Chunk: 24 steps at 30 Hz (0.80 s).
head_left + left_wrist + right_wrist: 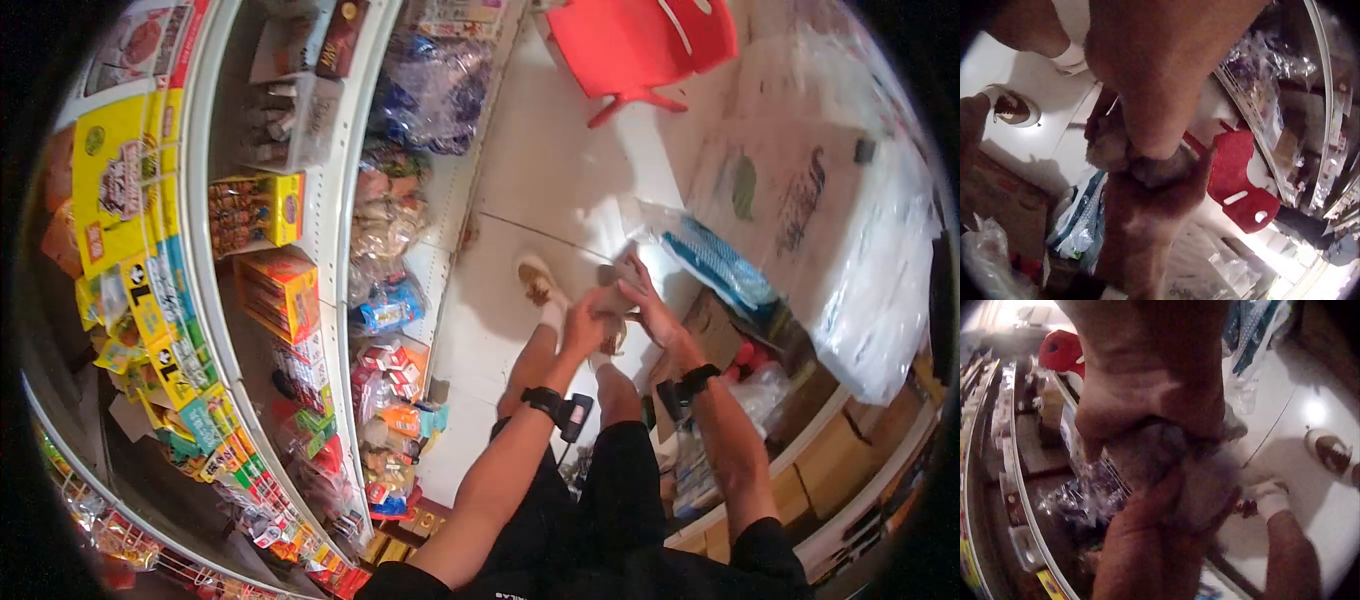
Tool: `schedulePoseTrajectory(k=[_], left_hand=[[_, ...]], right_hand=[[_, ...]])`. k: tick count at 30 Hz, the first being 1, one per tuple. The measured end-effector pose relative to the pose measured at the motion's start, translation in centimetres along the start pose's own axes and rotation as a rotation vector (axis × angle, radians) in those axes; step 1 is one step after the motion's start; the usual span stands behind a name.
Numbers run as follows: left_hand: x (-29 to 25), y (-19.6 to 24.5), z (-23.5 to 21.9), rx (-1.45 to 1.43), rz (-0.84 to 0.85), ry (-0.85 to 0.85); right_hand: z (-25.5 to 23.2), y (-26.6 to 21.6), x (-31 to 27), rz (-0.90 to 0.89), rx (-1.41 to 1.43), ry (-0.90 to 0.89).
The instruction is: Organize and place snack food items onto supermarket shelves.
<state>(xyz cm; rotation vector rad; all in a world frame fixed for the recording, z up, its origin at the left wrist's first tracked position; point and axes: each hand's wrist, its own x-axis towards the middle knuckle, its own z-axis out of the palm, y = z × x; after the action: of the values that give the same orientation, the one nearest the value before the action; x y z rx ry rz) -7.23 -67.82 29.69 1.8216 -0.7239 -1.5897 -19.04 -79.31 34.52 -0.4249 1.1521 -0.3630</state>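
Observation:
Both hands meet in front of the knees in the head view, around a small greyish, soft-looking bundle [1108,148] [1207,487]. My left hand [588,322] grips it from the left, with the fingers bent round it. On the other side my right hand [652,312] holds the same bundle, fingers pointing up and away from the body. In the left wrist view the grey material bulges between the left hand [1160,119] and the right hand [1157,203]. Blur and the overlapping hands hide its exact shape and what it is.
A shelf [345,240] of packaged goods runs along the left. A red chair [640,50] stands on the tiled floor [540,190] ahead. To the right are a large plastic-wrapped package [800,200], a blue packet [720,265] and cardboard boxes [825,455].

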Motion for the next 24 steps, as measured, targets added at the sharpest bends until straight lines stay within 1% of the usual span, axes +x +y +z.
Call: schedulePoseTrajectory(k=[1, 2, 3, 4, 5, 6, 7, 8, 9, 10, 11, 12, 13, 14, 15, 16, 17, 18, 19, 20, 21, 22, 23, 24], left_hand=[[-1.1, 3.8, -0.5, -0.013, 0.016, 0.015], [0.4, 9.0, -3.1, -0.007, 0.024, 0.028], [0.7, 13.5, -4.9, 0.229, -0.026, -0.053], [2.2, 16.5, -6.4, 0.464, -0.078, -0.15], [2.5, 14.9, -6.2, 0.43, -0.024, -0.1], [3.8, 13.5, -6.7, 0.425, -0.018, -0.11], [6.5, 11.5, -7.7, 0.405, 0.004, -0.061], [7.2, 8.7, -8.0, 0.396, 0.018, 0.013], [8.4, 6.4, -8.6, 0.117, -0.075, -0.016], [10.2, 8.5, -10.4, 0.106, -0.109, -0.028], [10.4, 10.5, -11.6, -0.012, -0.138, 0.042], [11.9, 13.1, -13.5, -0.128, -0.166, 0.105], [14.0, 16.0, -15.4, -0.121, -0.17, 0.09], [14.3, 18.1, -16.0, -0.256, -0.274, 0.111], [14.5, 19.7, -17.0, -0.388, -0.39, 0.126], [15.5, 21.8, -17.9, -0.398, -0.408, 0.123], [15.9, 22.7, -18.7, -0.554, -0.486, 0.063], [17.1, 23.7, -19.7, -0.712, -0.554, -0.004], [19.3, 24.1, -20.7, -0.78, -0.58, -0.05], [19.7, 23.3, -21.2, -0.78, -0.578, -0.051], [20.0, 22.8, -21.4, -0.891, -0.528, -0.058], [20.9, 24.2, -21.9, -1.008, -0.467, -0.057], [20.7, 24.3, -21.8, -1.026, -0.465, -0.018], [21.1, 24.7, -22.5, -1.024, -0.454, -0.012]], right_hand=[[-0.6, 1.4, 1.3, -0.104, -0.129, 0.009], [0.0, 0.6, 5.2, -0.211, -0.255, 0.006], [0.3, 0.1, 7.3, -0.203, -0.26, 0.001], [0.8, -1.0, 9.5, -0.15, -0.272, 0.043], [0.8, -0.9, 10.3, -0.106, -0.284, 0.076], [1.0, -1.5, 11.6, -0.109, -0.287, 0.087], [1.6, -3.1, 13.7, -0.178, -0.32, 0.082], [2.3, -3.3, 14.1, -0.249, -0.346, 0.048], [3.5, -4.8, 14.3, -0.198, -0.487, 0.132], [4.5, -6.9, 16.2, -0.16, -0.489, 0.139], [4.5, -7.3, 16.6, -0.191, -0.462, 0.096], [5.0, -8.6, 18.2, -0.223, -0.432, 0.059], [7.6, -11.8, 19.5, -0.238, -0.483, 0.036], [9.1, -13.0, 19.8, -0.238, -0.482, 0.037], [10.5, -13.6, 20.1, -0.294, -0.471, -0.031], [12.0, -15.6, 20.3, -0.341, -0.472, -0.103], [13.6, -16.3, 19.6, -0.343, -0.472, -0.102], [15.4, -17.9, 19.1, -0.35, -0.584, -0.191], [16.7, -20.6, 18.9, -0.339, -0.703, -0.28], [17.8, -22.0, 18.7, -0.341, -0.704, -0.28], [18.7, -23.7, 18.5, -0.241, -0.804, -0.36], [19.6, -25.9, 19.2, -0.142, -0.91, -0.45], [19.6, -26.2, 19.0, -0.152, -0.919, -0.452], [20.0, -26.7, 19.9, -0.163, -0.92, -0.46]])
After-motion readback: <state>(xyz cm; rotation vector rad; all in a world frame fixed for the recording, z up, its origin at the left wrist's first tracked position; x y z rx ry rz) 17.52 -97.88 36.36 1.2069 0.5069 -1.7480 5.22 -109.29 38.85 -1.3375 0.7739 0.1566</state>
